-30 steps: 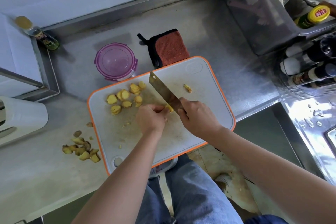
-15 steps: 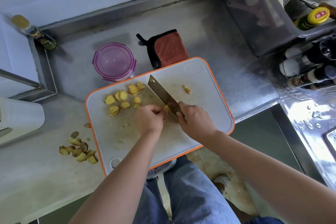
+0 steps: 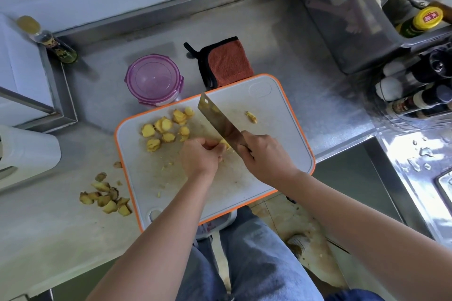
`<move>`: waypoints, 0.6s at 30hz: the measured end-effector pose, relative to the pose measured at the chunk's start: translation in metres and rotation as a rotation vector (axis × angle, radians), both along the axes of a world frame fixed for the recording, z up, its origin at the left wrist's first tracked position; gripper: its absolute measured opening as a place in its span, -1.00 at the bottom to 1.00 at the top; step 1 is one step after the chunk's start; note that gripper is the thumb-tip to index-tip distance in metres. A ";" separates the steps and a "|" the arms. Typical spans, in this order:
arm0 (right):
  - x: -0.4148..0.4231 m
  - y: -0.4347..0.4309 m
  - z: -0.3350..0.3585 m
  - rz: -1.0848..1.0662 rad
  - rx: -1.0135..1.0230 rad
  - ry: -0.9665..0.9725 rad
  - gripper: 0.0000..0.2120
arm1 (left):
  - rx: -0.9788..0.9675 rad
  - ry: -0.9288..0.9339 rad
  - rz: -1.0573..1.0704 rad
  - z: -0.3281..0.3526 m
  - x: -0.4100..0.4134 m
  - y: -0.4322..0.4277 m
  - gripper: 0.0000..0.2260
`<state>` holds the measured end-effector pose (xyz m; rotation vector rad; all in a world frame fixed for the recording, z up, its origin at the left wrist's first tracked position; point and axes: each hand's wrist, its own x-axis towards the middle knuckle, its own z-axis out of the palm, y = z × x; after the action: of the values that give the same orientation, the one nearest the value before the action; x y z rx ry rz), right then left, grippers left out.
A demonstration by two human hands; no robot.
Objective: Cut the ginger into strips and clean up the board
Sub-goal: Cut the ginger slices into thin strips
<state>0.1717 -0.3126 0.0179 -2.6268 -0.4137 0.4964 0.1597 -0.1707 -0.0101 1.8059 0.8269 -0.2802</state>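
A white cutting board (image 3: 281, 129) with an orange rim lies on the counter. My right hand (image 3: 265, 157) grips the handle of a cleaver (image 3: 217, 121), whose blade stands on the board. My left hand (image 3: 200, 155) pinches a small piece of ginger (image 3: 224, 143) against the blade's left side. Several yellow ginger slices (image 3: 163, 129) lie in a loose group on the board's far left. One small ginger bit (image 3: 252, 117) rests alone to the right of the blade.
Ginger peelings (image 3: 105, 197) sit on the counter left of the board. A purple lidded container (image 3: 154, 80) and a folded orange cloth (image 3: 227, 63) lie behind the board. Bottles (image 3: 420, 98) and a rack crowd the right; a small bottle (image 3: 49, 41) stands at the back left.
The cleaver and both hands stay at the same spot on the board, shifting only slightly as the blade works on the ginger piece.
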 end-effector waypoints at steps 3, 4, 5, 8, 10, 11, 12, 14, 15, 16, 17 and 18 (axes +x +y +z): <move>0.000 0.001 -0.001 0.011 -0.031 0.022 -0.90 | -0.005 -0.006 -0.003 0.000 0.000 0.000 -0.78; -0.001 0.001 0.000 0.016 -0.039 0.024 -0.91 | -0.010 -0.004 0.000 -0.001 0.000 0.000 -0.79; -0.003 0.001 0.000 0.019 -0.044 0.028 -0.91 | -0.015 -0.003 0.003 -0.001 0.000 0.000 -0.79; -0.011 -0.001 0.001 0.011 -0.059 0.049 -0.90 | -0.013 -0.010 0.007 -0.002 0.000 0.001 -0.78; -0.013 -0.001 0.000 0.006 -0.071 0.057 -0.93 | -0.004 -0.016 0.003 -0.002 0.000 0.000 -0.77; -0.012 0.001 -0.002 0.005 -0.077 0.064 -0.94 | -0.005 -0.019 0.003 -0.003 0.000 0.000 -0.75; -0.010 0.003 -0.003 0.004 -0.086 0.071 -0.91 | -0.005 -0.023 0.003 -0.003 0.000 0.000 -0.74; -0.007 0.005 -0.007 -0.004 -0.094 0.072 -0.87 | -0.006 -0.027 0.004 -0.004 0.001 0.000 -0.73; -0.006 0.006 -0.009 -0.010 -0.093 0.069 -0.87 | -0.004 -0.031 0.004 -0.005 0.000 0.000 -0.73; -0.007 0.006 -0.010 -0.018 -0.094 0.065 -0.87 | 0.001 -0.033 0.003 -0.006 0.000 0.000 -0.72; -0.009 0.006 -0.012 -0.029 -0.094 0.060 -0.87 | 0.006 -0.033 0.002 -0.008 0.000 0.000 -0.73; -0.011 0.005 -0.013 -0.037 -0.092 0.051 -0.86 | 0.009 -0.034 0.003 -0.008 -0.001 -0.001 -0.73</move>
<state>0.1609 -0.3073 0.0053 -2.6981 -0.3324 0.5818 0.1590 -0.1713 -0.0185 1.8129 0.8085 -0.2431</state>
